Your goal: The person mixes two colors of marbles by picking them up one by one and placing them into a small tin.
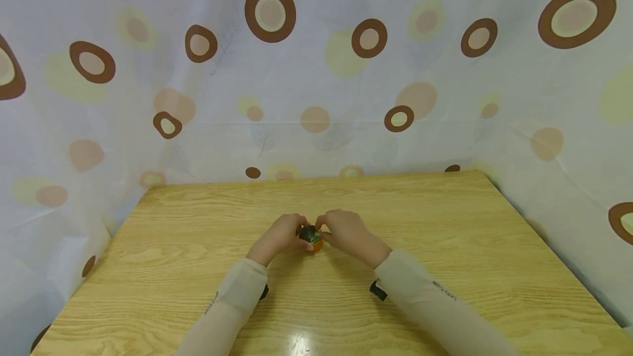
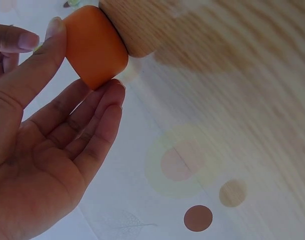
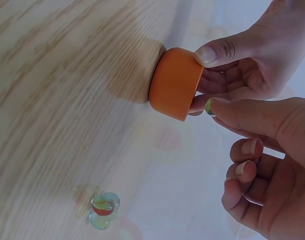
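Observation:
A small orange cup point(image 1: 317, 246) stands on the wooden table between the two hands, its open top showing a dark inside with some glassy glints. My left hand point(image 1: 284, 233) grips the cup, thumb at the rim and fingers round the far side, as the left wrist view shows on the orange wall point(image 2: 95, 47). Over the cup's mouth, my right hand point(image 1: 348, 232) pinches a green glass marble point(image 3: 209, 107) between thumb and index finger, the other fingers curled. A few clear glass marbles point(image 3: 103, 210) with red and green swirls lie on the table, seen in the right wrist view.
The light wood table point(image 1: 198, 246) spreads around both hands. A white curtain point(image 1: 316, 81) with brown and yellow circles hangs behind it and along both sides. Dark wrist straps point(image 1: 378, 290) show beneath the pale sleeves.

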Motion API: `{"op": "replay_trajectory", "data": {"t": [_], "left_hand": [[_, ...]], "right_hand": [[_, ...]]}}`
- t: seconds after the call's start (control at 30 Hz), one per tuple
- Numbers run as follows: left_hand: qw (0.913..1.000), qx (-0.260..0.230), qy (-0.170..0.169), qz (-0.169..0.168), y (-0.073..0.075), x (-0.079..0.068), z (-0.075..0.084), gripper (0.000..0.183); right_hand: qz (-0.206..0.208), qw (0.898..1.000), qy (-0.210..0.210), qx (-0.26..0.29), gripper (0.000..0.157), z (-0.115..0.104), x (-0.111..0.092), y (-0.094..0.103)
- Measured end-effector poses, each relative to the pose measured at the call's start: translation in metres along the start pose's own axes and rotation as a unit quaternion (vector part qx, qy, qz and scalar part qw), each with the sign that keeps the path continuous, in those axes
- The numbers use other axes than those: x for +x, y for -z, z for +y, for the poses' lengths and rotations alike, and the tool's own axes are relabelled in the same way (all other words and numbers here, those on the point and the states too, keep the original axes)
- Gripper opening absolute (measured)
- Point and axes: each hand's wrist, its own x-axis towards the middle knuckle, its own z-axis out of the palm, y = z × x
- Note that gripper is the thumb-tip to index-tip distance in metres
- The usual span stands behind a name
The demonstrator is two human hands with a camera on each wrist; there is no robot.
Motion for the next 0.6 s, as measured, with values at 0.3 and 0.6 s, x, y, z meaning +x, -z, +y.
{"op": "replay_trajectory", "data": {"t": [0.3,0.6], "left_hand": [[1.0,-0.001,-0.01,-0.002,-0.0001,-0.0011,-0.0007,0.038],[0.9999,-0.008,-0.01,0.001,0.0002,0.0002,-0.0011,0.031]], "right_hand": [[-0.003,1.0,0.007,0.009,0.014,-0.0056,0.0027,-0.0012],[0.005,1.0,0.024,0.003,0.014,-0.0065,0.0046,-0.005]]}}
